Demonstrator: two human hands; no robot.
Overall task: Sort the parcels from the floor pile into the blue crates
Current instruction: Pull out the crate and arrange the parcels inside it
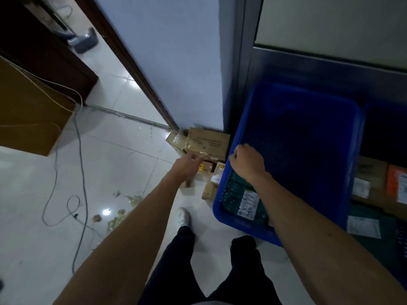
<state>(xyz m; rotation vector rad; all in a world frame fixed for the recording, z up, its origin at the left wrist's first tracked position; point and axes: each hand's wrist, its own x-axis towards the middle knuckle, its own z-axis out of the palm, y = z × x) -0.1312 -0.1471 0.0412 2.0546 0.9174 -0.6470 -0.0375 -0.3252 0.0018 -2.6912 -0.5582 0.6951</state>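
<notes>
A pile of brown cardboard parcels point(207, 144) lies on the floor in the corner by the wall. My left hand point(189, 164) reaches out over the pile with its fingers extended, holding nothing. A blue crate point(293, 133) stands just right of the pile. My right hand point(247, 161) hangs over the crate's left rim with its fingers curled; whether it holds the rim is unclear. Inside the crate lies a green parcel point(242, 197) with a white label. A second blue crate point(383, 128) at the far right holds several labelled parcels point(370, 179).
A large cardboard box point(33, 113) stands at the left with loose cables point(77, 155) trailing over the white tiled floor. Scraps of litter point(119, 214) lie on the tiles. My legs and white shoe point(184, 216) are below. A doorway opens at the upper left.
</notes>
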